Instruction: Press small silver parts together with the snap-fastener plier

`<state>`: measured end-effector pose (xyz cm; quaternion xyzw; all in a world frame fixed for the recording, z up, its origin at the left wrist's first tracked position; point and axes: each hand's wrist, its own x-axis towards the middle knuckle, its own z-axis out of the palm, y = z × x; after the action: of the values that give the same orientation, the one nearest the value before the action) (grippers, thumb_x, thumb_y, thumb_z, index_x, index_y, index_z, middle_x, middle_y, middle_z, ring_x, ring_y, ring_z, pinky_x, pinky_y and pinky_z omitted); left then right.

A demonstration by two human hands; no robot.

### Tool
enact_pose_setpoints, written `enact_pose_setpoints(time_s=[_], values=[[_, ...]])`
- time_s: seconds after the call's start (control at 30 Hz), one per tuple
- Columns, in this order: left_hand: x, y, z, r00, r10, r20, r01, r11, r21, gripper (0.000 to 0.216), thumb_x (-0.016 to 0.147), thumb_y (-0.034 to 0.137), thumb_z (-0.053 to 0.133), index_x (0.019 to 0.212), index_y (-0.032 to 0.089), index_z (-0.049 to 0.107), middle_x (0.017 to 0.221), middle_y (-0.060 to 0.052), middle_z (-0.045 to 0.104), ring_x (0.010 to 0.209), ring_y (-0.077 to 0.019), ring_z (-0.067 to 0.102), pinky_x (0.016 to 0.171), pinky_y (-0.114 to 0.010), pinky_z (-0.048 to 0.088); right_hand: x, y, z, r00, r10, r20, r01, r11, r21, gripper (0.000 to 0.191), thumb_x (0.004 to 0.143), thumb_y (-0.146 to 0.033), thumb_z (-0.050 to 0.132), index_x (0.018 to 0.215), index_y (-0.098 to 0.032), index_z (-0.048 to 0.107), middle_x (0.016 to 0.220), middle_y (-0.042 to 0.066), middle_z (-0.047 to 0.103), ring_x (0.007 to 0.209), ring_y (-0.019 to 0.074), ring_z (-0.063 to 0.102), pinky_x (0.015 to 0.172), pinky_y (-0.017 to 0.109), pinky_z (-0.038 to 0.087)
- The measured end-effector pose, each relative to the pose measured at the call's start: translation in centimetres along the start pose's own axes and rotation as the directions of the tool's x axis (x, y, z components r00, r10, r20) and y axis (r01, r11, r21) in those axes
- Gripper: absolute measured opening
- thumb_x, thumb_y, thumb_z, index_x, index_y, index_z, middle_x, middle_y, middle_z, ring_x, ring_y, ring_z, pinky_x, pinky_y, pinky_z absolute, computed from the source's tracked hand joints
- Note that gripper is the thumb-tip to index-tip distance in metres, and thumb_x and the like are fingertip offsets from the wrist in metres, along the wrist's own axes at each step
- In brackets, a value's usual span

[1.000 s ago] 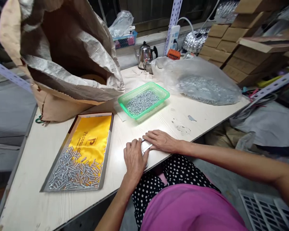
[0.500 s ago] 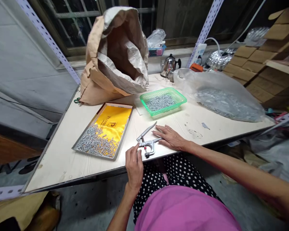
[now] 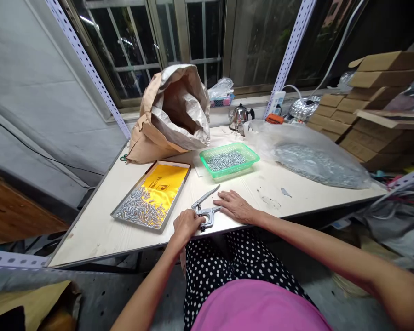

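Observation:
A pair of hand pliers [image 3: 211, 217] with grey handles, a coiled spring and a black knob lies on the table near its front edge. Its handles are spread apart. My left hand [image 3: 187, 224] is closed at the left end of the pliers, fingers curled over the jaw and thumb beside the knob. My right hand [image 3: 237, 207] rests flat on the tabletop, fingers stretched out, its fingertips close to the handle ends. To the left, a shallow tray [image 3: 170, 216] holds a yellow printed sheet [image 3: 165, 179] and a heap of small metal pieces [image 3: 140, 209].
Behind the pliers stands a green plastic basket [image 3: 229, 172] of similar metal pieces. A large paper sack [image 3: 145, 138] leans at the back, near a metal kettle [image 3: 239, 117]. A clear bag of metal parts [image 3: 310, 161] lies right, before stacked cartons [image 3: 369, 128].
My left hand has lowered and bent its fingers further over the pliers' jaw. My right hand stays flat on the table. The camera view has tilted upward.

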<state>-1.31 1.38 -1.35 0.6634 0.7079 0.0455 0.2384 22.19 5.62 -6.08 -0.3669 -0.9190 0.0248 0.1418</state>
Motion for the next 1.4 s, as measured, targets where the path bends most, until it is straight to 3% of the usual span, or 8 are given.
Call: enact_pose_setpoints(time_s=[0.13,0.3,0.57,0.77,0.87,1.0,1.17,1.4], values=[[0.1,0.3,-0.5,0.998,0.064,-0.019,-0.062,0.995,0.072,0.022,0.077,0.033,0.058,0.061,0.018,0.062,0.071,-0.008,0.068,0.073,-0.0212,0.063,0.061,-0.027,0.035,-0.1,0.2,0.2,1.000,0.007,-0.019,-0.006,1.000,0.016,0.034,0.099,-0.030,0.042,0.129,-0.023,0.058,0.139,0.012,0.053,0.132,0.0290,0.043,0.106,0.055,0.034],[-1.0,0.5,-0.5,0.985,-0.012,0.172,0.025,0.997,-0.074,0.042,0.084,0.040,0.052,0.048,0.018,0.053,0.049,-0.003,0.054,0.056,-0.0174,0.056,0.056,-0.026,0.032,-0.1,0.4,0.2,0.998,0.014,-0.055,-0.013,0.999,0.033,0.026,0.097,-0.025,0.048,0.118,-0.020,0.062,0.132,0.012,0.059,0.130,0.0272,0.048,0.102,0.050,0.041],[-3.9,5.2,-4.6,0.987,0.077,-0.140,-0.027,0.944,0.328,0.030,0.093,0.034,0.048,0.080,0.018,0.070,0.085,-0.007,0.071,0.080,-0.0203,0.065,0.062,-0.026,0.033,0.0,0.5,0.5,0.991,0.026,-0.132,-0.021,0.999,0.040,0.016,0.093,-0.020,0.056,0.107,-0.018,0.064,0.123,0.011,0.065,0.121,0.0258,0.055,0.096,0.044,0.047],[1.1,14.8,-12.2,0.801,0.349,-0.488,-0.115,0.888,0.446,0.031,0.097,0.038,0.044,0.104,0.022,0.070,0.102,-0.007,0.070,0.090,-0.0203,0.064,0.069,-0.026,0.039,-0.2,0.7,0.8,0.990,0.031,-0.136,-0.026,0.999,0.042,0.021,0.095,-0.015,0.049,0.108,-0.019,0.065,0.125,0.009,0.064,0.124,0.0263,0.053,0.098,0.045,0.045],[3.3,16.4,-14.3,0.733,0.398,-0.551,-0.143,0.883,0.448,0.037,0.094,0.039,0.052,0.128,0.025,0.059,0.112,-0.006,0.068,0.098,-0.0199,0.064,0.075,-0.026,0.043,-0.3,0.8,0.9,0.990,0.038,-0.132,-0.032,0.998,0.050,0.021,0.095,-0.017,0.049,0.108,-0.019,0.066,0.127,0.009,0.063,0.124,0.0277,0.053,0.098,0.045,0.046],[4.5,12.0,-15.3,0.772,0.344,-0.534,-0.064,0.878,0.474,0.033,0.094,0.037,0.052,0.123,0.026,0.064,0.113,-0.005,0.070,0.101,-0.0216,0.064,0.080,-0.027,0.044,-0.5,1.0,1.8,0.985,0.029,-0.170,-0.019,0.998,0.058,0.022,0.094,-0.017,0.051,0.110,-0.018,0.067,0.127,0.011,0.063,0.123,0.0288,0.054,0.096,0.046,0.047],[4.5,0.9,-14.8,0.935,0.034,-0.354,0.161,0.847,0.507,0.029,0.092,0.030,0.048,0.103,0.021,0.073,0.098,-0.009,0.073,0.097,-0.0233,0.065,0.074,-0.026,0.042,-0.8,1.4,3.4,0.967,-0.030,-0.254,0.028,1.000,-0.013,0.024,0.092,-0.015,0.052,0.111,-0.016,0.067,0.125,0.012,0.064,0.120,0.0307,0.056,0.094,0.046,0.049],[4.2,-7.4,-10.7,0.983,-0.044,-0.179,0.136,0.831,0.539,0.026,0.087,0.020,0.049,0.084,0.016,0.074,0.096,-0.010,0.071,0.087,-0.0209,0.065,0.069,-0.025,0.041,-1.1,1.8,4.4,0.944,-0.083,-0.319,0.062,0.995,-0.075,0.028,0.096,-0.017,0.044,0.114,-0.017,0.066,0.127,0.011,0.063,0.120,0.0303,0.057,0.094,0.048,0.049]])
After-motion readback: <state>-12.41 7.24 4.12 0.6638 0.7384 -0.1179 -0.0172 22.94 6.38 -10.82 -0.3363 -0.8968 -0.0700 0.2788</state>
